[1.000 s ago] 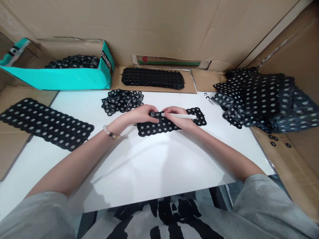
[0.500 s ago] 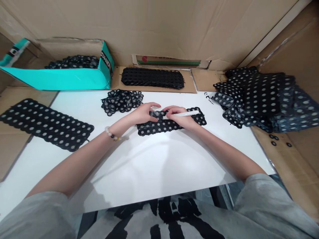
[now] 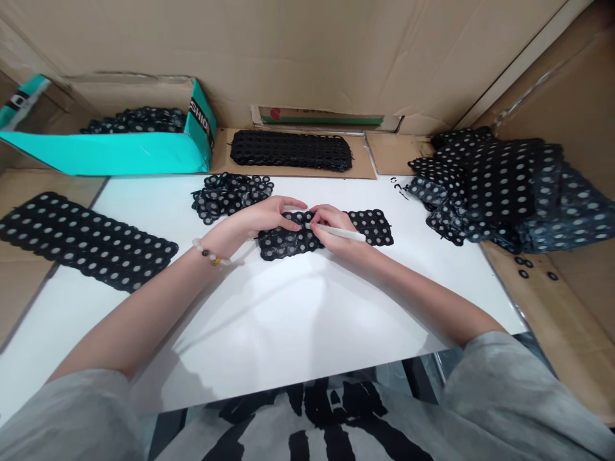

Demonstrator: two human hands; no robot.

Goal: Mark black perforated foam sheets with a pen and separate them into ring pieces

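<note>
A black strip of joined rings with light centres [image 3: 369,225] lies on the white board between my hands. My right hand [image 3: 332,229] is closed around a white pen-like tool [image 3: 346,233], its front end over the strip's upper middle. At the strip's left part rests my left hand [image 3: 271,215], thumb and index finger apart, the thumb touching the rings. Whether its other fingers hold anything is hidden. Just behind my left wrist sits a loose heap of black rings [image 3: 230,192].
Another ringed strip [image 3: 91,240] lies at left. A turquoise box [image 3: 120,153] of rings stands behind it. A stack of black strips [image 3: 291,150] lies at the back. Ringed sheets [image 3: 504,186] pile up at right, near a few loose rings [image 3: 523,274] on cardboard.
My right hand has shifted left along the strip, and the pen-like tool now slopes down to the right. My left hand stays at the strip, its thumb slightly lower left.
</note>
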